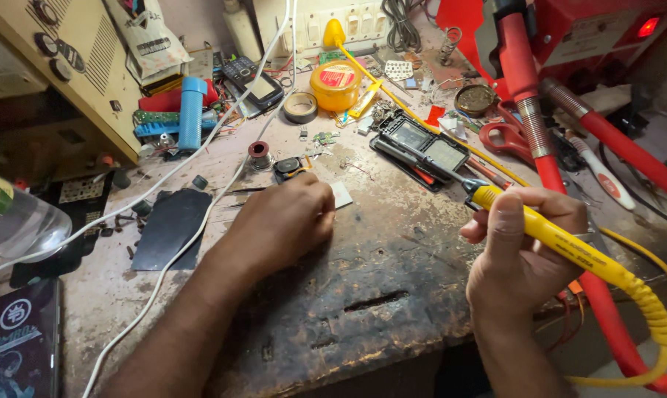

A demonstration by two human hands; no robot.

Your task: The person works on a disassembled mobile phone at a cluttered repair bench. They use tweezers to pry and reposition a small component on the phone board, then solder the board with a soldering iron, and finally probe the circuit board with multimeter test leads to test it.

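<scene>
Right hand (521,247) grips the yellow-handled soldering iron (547,232), tip raised above the scarred grey worktop (392,250). Left hand (285,217) is curled, fingers pressing what appears to be a small pale rectangular plate (341,194) on the worktop.

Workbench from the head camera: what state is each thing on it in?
Left hand: closed, knuckles up, pressing on a small pale plate.
Right hand: gripping the yellow soldering iron, tip aimed left.
Opened phone: flat, insides exposed.
Yellow tin: lid on.
Red lamp: lit.
Red scissors: lying flat.
</scene>
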